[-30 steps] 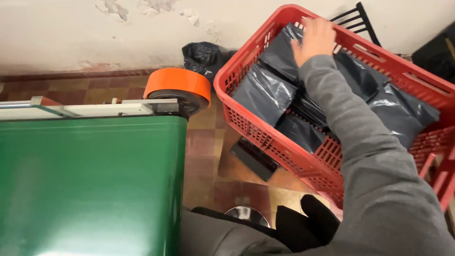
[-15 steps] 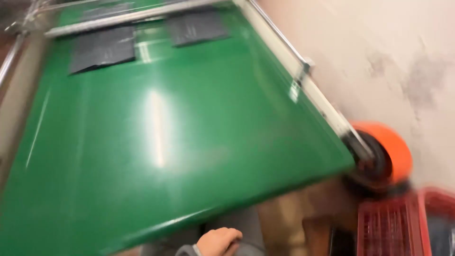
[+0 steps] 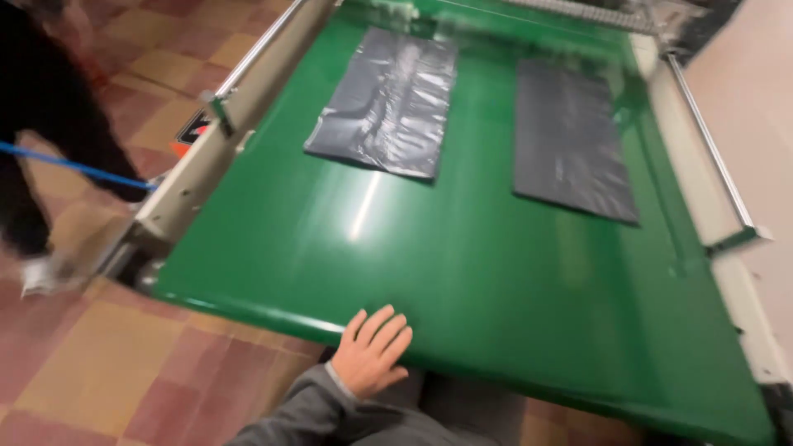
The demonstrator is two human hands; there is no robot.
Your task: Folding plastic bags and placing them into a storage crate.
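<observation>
- Green surface (image 3: 462, 272), near edge: left hand (image 3: 372, 353) right at it, open, fingers loosely spread, holding nothing; touching the edge or just over it, cannot tell.
- Grey sleeve (image 3: 306, 413) behind that hand, above the tiled floor (image 3: 107, 372).
- Right hand out of view now; a second ago reaching into a red basket of grey bags, so open or closed cannot tell.
- View swung off that basket and onto the surface within that second; nothing carried across by the hand in sight.
- Further along, a shiny grey bag (image 3: 388, 103) lying flat, well apart from the hand.
- Beside it, with a gap between, a dull grey bag (image 3: 574, 140), also flat.
- Pale side rail (image 3: 206, 157) along the left edge; beyond it another person's dark leg (image 3: 41, 124).
</observation>
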